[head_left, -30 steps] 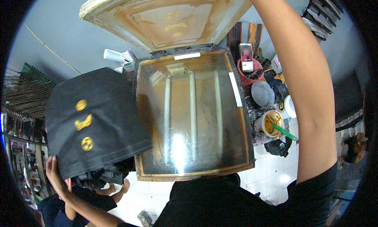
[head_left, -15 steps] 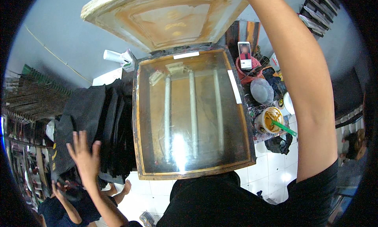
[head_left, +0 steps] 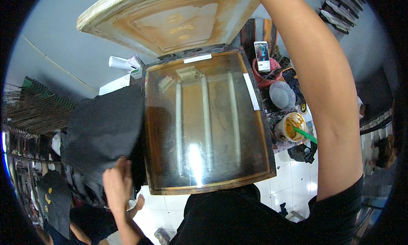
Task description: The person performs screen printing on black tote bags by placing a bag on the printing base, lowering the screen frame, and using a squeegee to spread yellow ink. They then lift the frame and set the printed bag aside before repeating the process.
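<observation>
In the head view, the left hand (head_left: 118,181) has its fingers curled in close together at the near edge of a black fabric piece (head_left: 104,121); the fingertips blur there, so I can't tell whether they pinch the cloth. The right hand is beyond the top edge, and I can't say how it is set; only the right forearm (head_left: 327,96) shows, stretching up beside the tilted-up printing screen (head_left: 127,15). The fabric lies on a black pile, just ahead of the left hand and left of the glass-topped box (head_left: 221,126) below the screen. Over on the right I see an ink tub (head_left: 279,132) with a green-handled stirrer (head_left: 307,135), and at lower left, a yellow-printed black piece (head_left: 55,202) near a co-worker.
</observation>
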Demonstrator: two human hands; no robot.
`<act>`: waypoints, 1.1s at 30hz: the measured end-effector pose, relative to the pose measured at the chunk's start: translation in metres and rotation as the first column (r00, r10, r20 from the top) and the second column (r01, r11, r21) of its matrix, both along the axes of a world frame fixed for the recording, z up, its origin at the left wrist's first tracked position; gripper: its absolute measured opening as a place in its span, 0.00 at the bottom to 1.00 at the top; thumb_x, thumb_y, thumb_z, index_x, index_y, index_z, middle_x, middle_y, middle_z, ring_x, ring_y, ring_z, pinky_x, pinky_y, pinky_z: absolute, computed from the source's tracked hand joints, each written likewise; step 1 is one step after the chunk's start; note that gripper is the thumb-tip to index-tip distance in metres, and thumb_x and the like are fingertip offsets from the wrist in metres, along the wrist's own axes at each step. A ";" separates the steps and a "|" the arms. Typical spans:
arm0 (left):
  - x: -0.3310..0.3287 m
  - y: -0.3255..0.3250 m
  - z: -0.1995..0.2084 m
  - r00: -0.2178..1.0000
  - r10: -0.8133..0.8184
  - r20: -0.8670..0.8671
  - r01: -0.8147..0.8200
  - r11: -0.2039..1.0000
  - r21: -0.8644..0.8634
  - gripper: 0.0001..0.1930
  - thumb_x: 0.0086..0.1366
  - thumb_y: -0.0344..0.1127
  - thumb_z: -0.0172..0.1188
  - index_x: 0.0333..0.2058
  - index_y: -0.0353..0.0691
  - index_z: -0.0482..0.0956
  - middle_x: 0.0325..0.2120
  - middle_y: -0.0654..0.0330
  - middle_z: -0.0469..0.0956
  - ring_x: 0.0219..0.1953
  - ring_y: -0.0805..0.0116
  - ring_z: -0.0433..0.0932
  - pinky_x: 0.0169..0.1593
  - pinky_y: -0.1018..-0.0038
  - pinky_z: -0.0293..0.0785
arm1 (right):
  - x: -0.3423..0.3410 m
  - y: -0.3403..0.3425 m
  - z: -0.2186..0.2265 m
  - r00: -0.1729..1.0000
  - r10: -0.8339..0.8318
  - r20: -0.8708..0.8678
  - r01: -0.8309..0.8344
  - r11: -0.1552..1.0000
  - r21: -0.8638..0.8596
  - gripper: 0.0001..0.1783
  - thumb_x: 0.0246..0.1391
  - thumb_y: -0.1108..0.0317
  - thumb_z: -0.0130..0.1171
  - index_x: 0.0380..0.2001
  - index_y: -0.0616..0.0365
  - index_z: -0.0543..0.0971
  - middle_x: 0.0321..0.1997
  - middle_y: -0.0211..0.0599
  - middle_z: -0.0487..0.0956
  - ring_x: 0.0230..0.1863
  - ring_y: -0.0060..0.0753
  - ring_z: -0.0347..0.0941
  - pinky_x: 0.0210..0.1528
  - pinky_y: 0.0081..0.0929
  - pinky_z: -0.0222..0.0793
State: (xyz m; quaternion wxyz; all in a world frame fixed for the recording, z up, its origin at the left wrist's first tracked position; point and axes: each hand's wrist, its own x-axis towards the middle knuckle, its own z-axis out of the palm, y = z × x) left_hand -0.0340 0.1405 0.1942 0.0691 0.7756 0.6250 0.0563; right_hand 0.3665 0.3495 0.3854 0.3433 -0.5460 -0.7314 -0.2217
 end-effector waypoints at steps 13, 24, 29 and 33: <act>0.170 -0.003 -0.163 0.627 -0.046 0.777 0.583 0.689 -0.430 0.25 0.79 0.46 0.47 0.63 0.32 0.72 0.57 0.50 0.79 0.63 0.55 0.76 0.66 0.65 0.68 | 0.001 -0.006 -0.002 1.000 0.022 -0.015 -0.022 0.999 -0.032 0.20 0.49 0.68 0.54 0.43 0.63 0.85 0.45 0.63 0.83 0.49 0.63 0.80 0.54 0.48 0.74; 0.263 0.153 -0.206 0.950 -0.173 0.261 0.182 0.983 -0.011 0.46 0.66 0.69 0.54 0.72 0.42 0.59 0.75 0.37 0.43 0.78 0.39 0.36 0.75 0.41 0.31 | -0.003 -0.009 -0.002 0.996 0.088 -0.014 -0.088 0.996 -0.016 0.19 0.49 0.67 0.55 0.42 0.63 0.86 0.45 0.61 0.83 0.49 0.61 0.80 0.54 0.46 0.74; 0.307 0.185 -0.200 0.955 -0.241 0.175 0.257 0.964 -0.074 0.63 0.52 0.82 0.58 0.74 0.41 0.54 0.76 0.37 0.38 0.78 0.40 0.33 0.75 0.40 0.30 | -0.003 -0.024 -0.008 0.998 0.061 -0.019 -0.062 0.998 -0.017 0.18 0.50 0.66 0.56 0.40 0.64 0.87 0.44 0.61 0.84 0.49 0.60 0.81 0.54 0.46 0.75; 0.326 0.210 -0.202 0.954 -0.237 0.184 0.253 0.965 -0.069 0.69 0.44 0.84 0.62 0.75 0.42 0.51 0.76 0.40 0.38 0.78 0.40 0.33 0.75 0.39 0.30 | -0.004 -0.016 -0.001 0.999 0.044 -0.023 -0.045 0.998 -0.044 0.18 0.51 0.66 0.56 0.39 0.65 0.87 0.45 0.61 0.83 0.49 0.60 0.81 0.54 0.46 0.75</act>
